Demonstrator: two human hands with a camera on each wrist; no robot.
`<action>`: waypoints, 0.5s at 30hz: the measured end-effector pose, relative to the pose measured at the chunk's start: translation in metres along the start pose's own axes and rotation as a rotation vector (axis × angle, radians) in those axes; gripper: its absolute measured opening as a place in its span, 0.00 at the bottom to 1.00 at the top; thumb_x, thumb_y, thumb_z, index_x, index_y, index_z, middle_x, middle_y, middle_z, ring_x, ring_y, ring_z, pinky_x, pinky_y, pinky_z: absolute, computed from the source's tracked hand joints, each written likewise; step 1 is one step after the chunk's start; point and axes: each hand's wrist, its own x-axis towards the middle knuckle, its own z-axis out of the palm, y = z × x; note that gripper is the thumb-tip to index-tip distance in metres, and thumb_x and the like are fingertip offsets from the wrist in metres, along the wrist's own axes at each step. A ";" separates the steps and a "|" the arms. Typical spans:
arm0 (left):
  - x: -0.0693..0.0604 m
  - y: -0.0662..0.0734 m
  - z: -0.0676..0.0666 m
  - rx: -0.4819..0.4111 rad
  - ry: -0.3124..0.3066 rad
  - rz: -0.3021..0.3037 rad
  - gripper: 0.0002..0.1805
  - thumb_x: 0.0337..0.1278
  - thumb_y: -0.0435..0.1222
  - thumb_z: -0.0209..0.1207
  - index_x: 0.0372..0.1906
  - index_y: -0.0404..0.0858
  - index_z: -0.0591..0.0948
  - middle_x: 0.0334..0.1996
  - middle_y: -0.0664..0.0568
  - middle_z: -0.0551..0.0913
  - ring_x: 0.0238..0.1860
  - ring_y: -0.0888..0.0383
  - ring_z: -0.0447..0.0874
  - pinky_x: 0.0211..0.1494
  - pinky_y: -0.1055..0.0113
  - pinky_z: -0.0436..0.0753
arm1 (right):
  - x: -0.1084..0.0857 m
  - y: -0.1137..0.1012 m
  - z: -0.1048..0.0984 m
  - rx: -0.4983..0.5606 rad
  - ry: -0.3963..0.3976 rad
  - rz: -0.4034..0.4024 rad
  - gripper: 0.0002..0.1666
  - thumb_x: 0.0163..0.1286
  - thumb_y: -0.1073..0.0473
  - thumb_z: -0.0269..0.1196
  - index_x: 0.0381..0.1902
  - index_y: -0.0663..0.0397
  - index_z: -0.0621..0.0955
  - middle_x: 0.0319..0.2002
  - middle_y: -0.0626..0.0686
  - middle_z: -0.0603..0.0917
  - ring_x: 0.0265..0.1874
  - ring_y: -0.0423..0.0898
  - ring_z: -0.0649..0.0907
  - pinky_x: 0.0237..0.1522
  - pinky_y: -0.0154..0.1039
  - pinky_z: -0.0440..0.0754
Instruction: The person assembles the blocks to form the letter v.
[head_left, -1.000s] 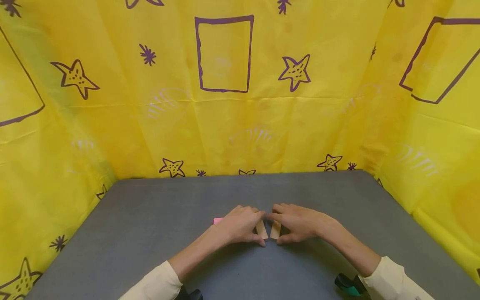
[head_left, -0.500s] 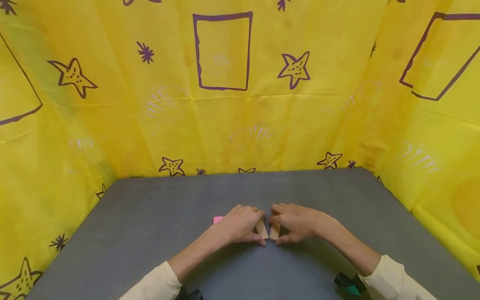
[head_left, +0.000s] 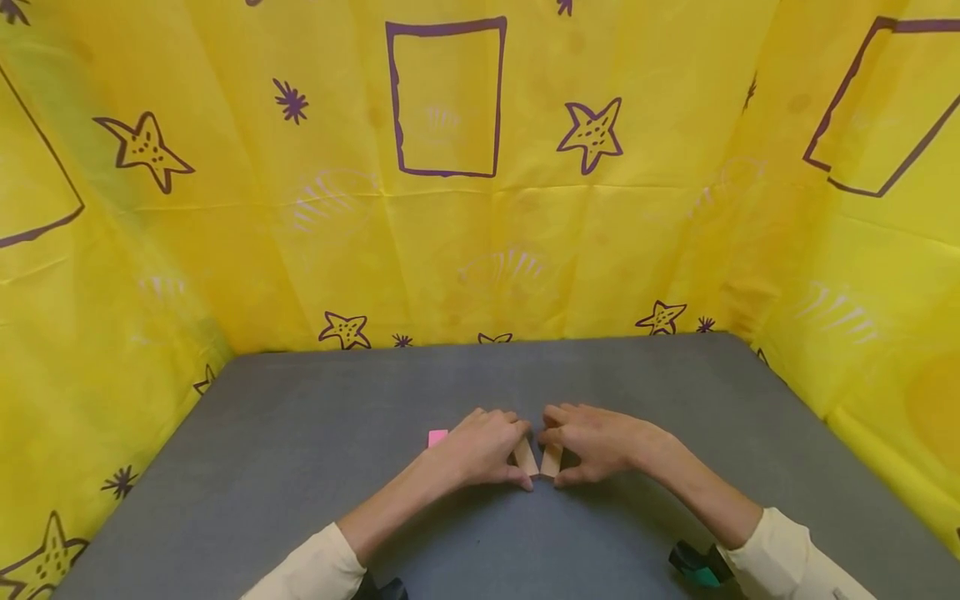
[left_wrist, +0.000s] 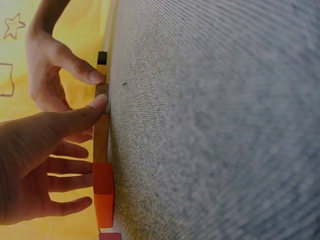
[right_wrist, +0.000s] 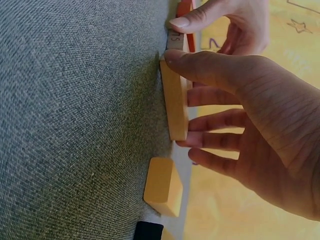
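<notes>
My left hand (head_left: 483, 450) pinches a plain wooden block (head_left: 525, 457) between thumb and fingers, just right of the table's middle. Facing it, my right hand (head_left: 600, 442) holds a second wooden block (head_left: 552, 460) the same way. The near ends of the two blocks meet or almost meet, while their far parts slant apart under the fingers. In the right wrist view, dark printed marks show on the end of the left hand's block (right_wrist: 175, 40); the right hand's block (right_wrist: 175, 102) has a plain side. Both blocks rest on the table, partly covered by the fingers.
A pink block (head_left: 437, 438) lies behind the left wrist on the grey table (head_left: 337, 417). An orange-red block (left_wrist: 103, 195) stands close to the left fingers. Beyond the right hand are a yellow block (right_wrist: 161, 182) and a black object (right_wrist: 148, 231). Yellow patterned cloth (head_left: 450, 250) surrounds the table.
The near ends of the two wooden blocks have drawn together, closing the narrow gap between them. Both hands keep their hold and have hardly shifted. The head view has tilted slightly.
</notes>
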 end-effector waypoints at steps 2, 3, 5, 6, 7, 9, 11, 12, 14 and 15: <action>0.000 0.000 0.000 0.002 0.006 0.003 0.37 0.51 0.65 0.71 0.58 0.44 0.84 0.44 0.56 0.88 0.41 0.58 0.85 0.50 0.61 0.84 | 0.000 0.000 -0.001 0.001 -0.003 0.001 0.27 0.64 0.41 0.74 0.55 0.47 0.86 0.41 0.42 0.73 0.36 0.37 0.70 0.39 0.32 0.70; 0.000 0.000 0.000 0.004 0.008 0.005 0.37 0.51 0.65 0.71 0.58 0.44 0.84 0.44 0.56 0.88 0.41 0.58 0.85 0.50 0.61 0.84 | 0.000 0.000 -0.001 0.002 -0.004 0.001 0.26 0.64 0.41 0.75 0.55 0.47 0.86 0.41 0.42 0.73 0.36 0.37 0.70 0.39 0.32 0.70; 0.000 0.001 0.000 0.005 0.007 0.005 0.38 0.52 0.65 0.71 0.59 0.44 0.84 0.46 0.55 0.88 0.43 0.58 0.85 0.50 0.61 0.84 | 0.000 -0.001 -0.002 0.004 -0.007 0.000 0.26 0.64 0.41 0.75 0.55 0.47 0.86 0.41 0.42 0.73 0.36 0.37 0.70 0.39 0.32 0.70; 0.000 0.001 0.000 0.005 0.005 0.004 0.38 0.52 0.65 0.71 0.59 0.43 0.84 0.47 0.55 0.88 0.43 0.57 0.86 0.51 0.60 0.84 | 0.000 -0.001 -0.002 0.004 -0.009 0.001 0.27 0.64 0.41 0.75 0.55 0.47 0.86 0.41 0.42 0.73 0.36 0.37 0.70 0.39 0.32 0.70; 0.000 0.001 0.000 0.005 0.002 0.002 0.38 0.52 0.65 0.71 0.60 0.43 0.84 0.48 0.55 0.88 0.45 0.57 0.86 0.52 0.60 0.85 | 0.000 -0.001 -0.002 0.004 -0.011 0.002 0.27 0.64 0.41 0.75 0.55 0.47 0.86 0.41 0.42 0.73 0.36 0.37 0.70 0.39 0.32 0.70; 0.000 0.001 0.000 0.007 -0.008 -0.003 0.39 0.52 0.65 0.71 0.61 0.44 0.83 0.50 0.54 0.88 0.47 0.56 0.86 0.54 0.59 0.85 | 0.000 -0.001 -0.002 0.003 -0.016 0.003 0.27 0.64 0.40 0.75 0.56 0.46 0.85 0.41 0.42 0.73 0.36 0.37 0.70 0.39 0.32 0.70; 0.000 0.001 0.000 0.006 -0.019 -0.004 0.42 0.52 0.66 0.70 0.65 0.43 0.81 0.55 0.53 0.88 0.52 0.55 0.87 0.58 0.56 0.85 | 0.000 -0.001 -0.002 0.004 -0.026 0.010 0.30 0.64 0.39 0.74 0.58 0.46 0.84 0.43 0.43 0.74 0.37 0.37 0.71 0.40 0.33 0.71; 0.000 0.001 -0.001 0.001 -0.026 -0.004 0.44 0.52 0.66 0.70 0.68 0.43 0.80 0.58 0.52 0.87 0.55 0.54 0.87 0.60 0.55 0.85 | 0.000 -0.001 -0.003 0.010 -0.036 0.020 0.32 0.64 0.38 0.74 0.60 0.46 0.83 0.44 0.43 0.75 0.38 0.37 0.71 0.42 0.34 0.73; -0.001 0.001 -0.002 -0.022 -0.040 -0.003 0.48 0.52 0.66 0.70 0.72 0.42 0.76 0.64 0.51 0.84 0.61 0.53 0.85 0.65 0.52 0.83 | -0.001 -0.001 -0.004 0.020 -0.053 0.036 0.36 0.65 0.36 0.73 0.65 0.46 0.81 0.48 0.44 0.78 0.41 0.38 0.74 0.46 0.38 0.77; -0.002 0.000 -0.003 -0.034 -0.046 -0.005 0.51 0.52 0.67 0.69 0.75 0.41 0.74 0.67 0.50 0.83 0.64 0.52 0.84 0.68 0.51 0.81 | -0.002 -0.001 -0.004 0.018 -0.056 0.041 0.38 0.65 0.35 0.72 0.67 0.46 0.80 0.49 0.45 0.79 0.43 0.39 0.76 0.49 0.41 0.79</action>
